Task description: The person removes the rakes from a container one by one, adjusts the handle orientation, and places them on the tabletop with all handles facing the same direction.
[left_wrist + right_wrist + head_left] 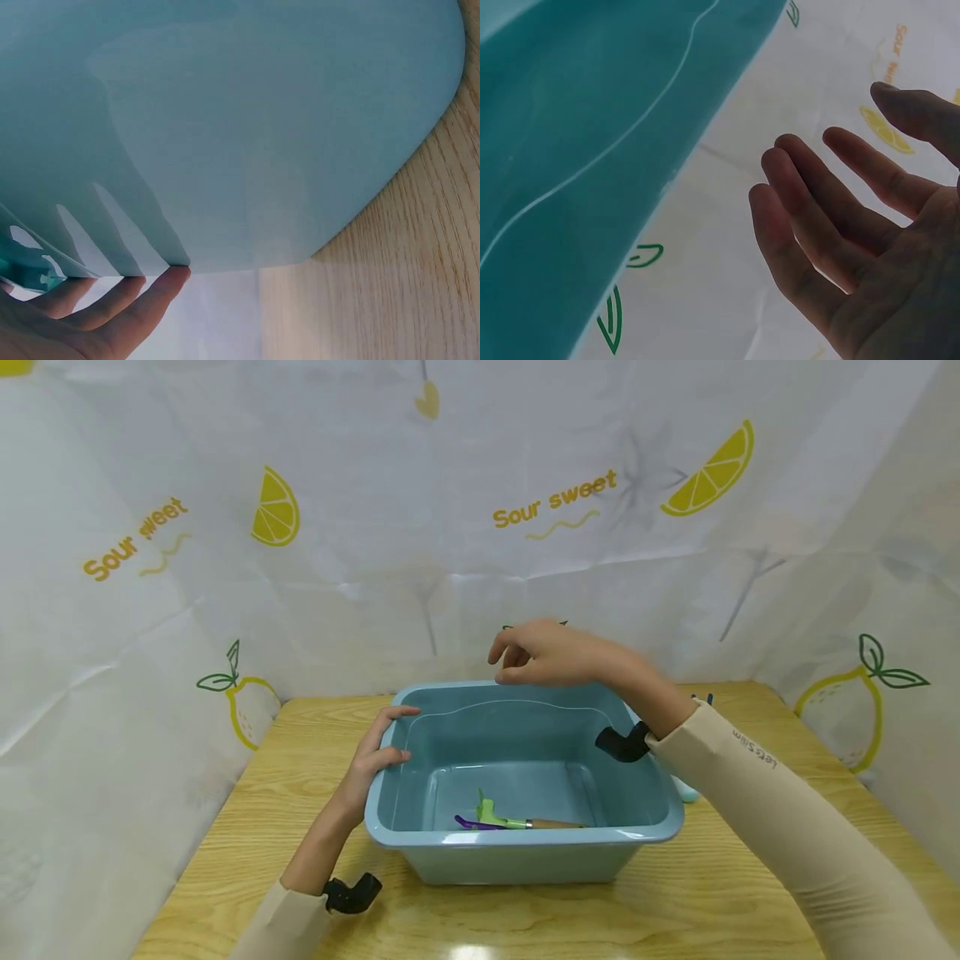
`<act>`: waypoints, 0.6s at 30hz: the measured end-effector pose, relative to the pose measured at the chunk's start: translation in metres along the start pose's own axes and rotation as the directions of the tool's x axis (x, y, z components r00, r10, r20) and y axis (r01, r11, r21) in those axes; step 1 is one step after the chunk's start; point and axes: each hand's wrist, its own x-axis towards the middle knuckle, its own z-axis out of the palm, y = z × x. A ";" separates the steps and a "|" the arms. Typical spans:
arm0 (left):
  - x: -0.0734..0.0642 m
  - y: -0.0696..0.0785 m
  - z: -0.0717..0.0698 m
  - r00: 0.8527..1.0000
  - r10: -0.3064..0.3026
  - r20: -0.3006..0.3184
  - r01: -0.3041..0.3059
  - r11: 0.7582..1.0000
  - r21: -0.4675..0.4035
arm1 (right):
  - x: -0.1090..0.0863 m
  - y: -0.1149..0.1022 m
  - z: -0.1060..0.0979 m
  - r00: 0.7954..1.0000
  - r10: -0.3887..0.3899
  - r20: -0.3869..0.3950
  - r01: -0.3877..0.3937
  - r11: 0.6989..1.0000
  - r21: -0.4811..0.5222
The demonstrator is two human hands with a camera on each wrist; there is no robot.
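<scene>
A light-blue plastic basin [517,860] stands upright on the table. My left hand [371,764] grips its left rim; in the left wrist view, several fingertips [178,273] press against the outer wall [247,150]. Over the far rim hovers my right hand [551,652], its loosely bent fingers apart with nothing between them in the right wrist view. Inside the basin, near the front wall, lie a bright green piece [489,812], a slim purple piece [472,823] and a wooden handle [555,824] with a metal collar. The front rim hides their lower parts.
Wood-grain table [300,793] surrounds the basin. Beyond the basin's right side, partly behind my right forearm, show a pale blue-green object [686,791] and dark blue tips [709,699]. White lemon-print cloth [360,610] hangs close behind the table and along both sides.
</scene>
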 end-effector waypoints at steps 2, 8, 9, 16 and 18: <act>0.001 0.000 0.001 1.000 0.000 -0.002 0.000 1.000 0.003 | 0.004 0.000 0.003 0.999 -0.013 0.039 0.013 1.000 0.000; 0.001 0.000 0.002 1.000 0.000 -0.009 0.000 1.000 0.014 | 0.013 -0.003 0.010 0.995 -0.009 0.096 0.008 1.000 0.006; 0.001 0.000 0.002 1.000 0.000 -0.009 0.000 1.000 0.014 | 0.014 -0.003 0.012 0.995 -0.008 0.099 0.007 1.000 0.005; 0.001 0.001 0.001 1.000 0.003 -0.013 -0.002 1.000 0.019 | 0.022 -0.001 0.018 0.990 -0.008 0.142 0.005 1.000 0.019; 0.001 0.001 0.001 1.000 0.002 -0.013 -0.002 1.000 0.020 | 0.024 0.000 0.020 0.987 -0.009 0.160 0.006 1.000 0.021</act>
